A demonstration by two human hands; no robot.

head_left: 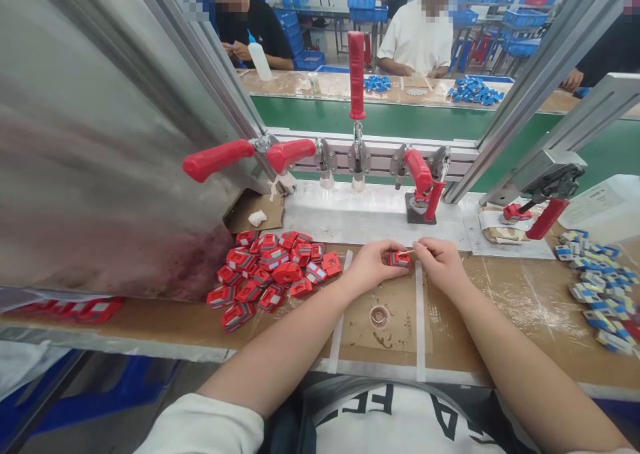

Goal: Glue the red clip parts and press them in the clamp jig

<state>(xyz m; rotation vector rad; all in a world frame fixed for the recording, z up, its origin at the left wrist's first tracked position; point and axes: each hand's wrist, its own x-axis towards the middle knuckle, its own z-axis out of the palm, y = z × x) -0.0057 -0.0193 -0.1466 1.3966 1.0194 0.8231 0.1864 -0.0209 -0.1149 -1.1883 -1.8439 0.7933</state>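
My left hand (373, 265) pinches a small red part with a grey insert (399, 259) just above the workbench. My right hand (440, 261) is right beside it, fingertips closed on a thin pin-like tool that touches the part's right side. A heap of several matching red parts (273, 267) lies on the bench left of my hands. A small round ring (379, 317) sits on the brown mat below my hands.
A row of red-handled toggle clamps (356, 74) stands on a white plate (360, 217) behind my hands. Several blue parts (597, 287) lie at the right. A steel panel (100, 141) rises at left. Other people sit at the far bench beyond a green belt (390, 117).
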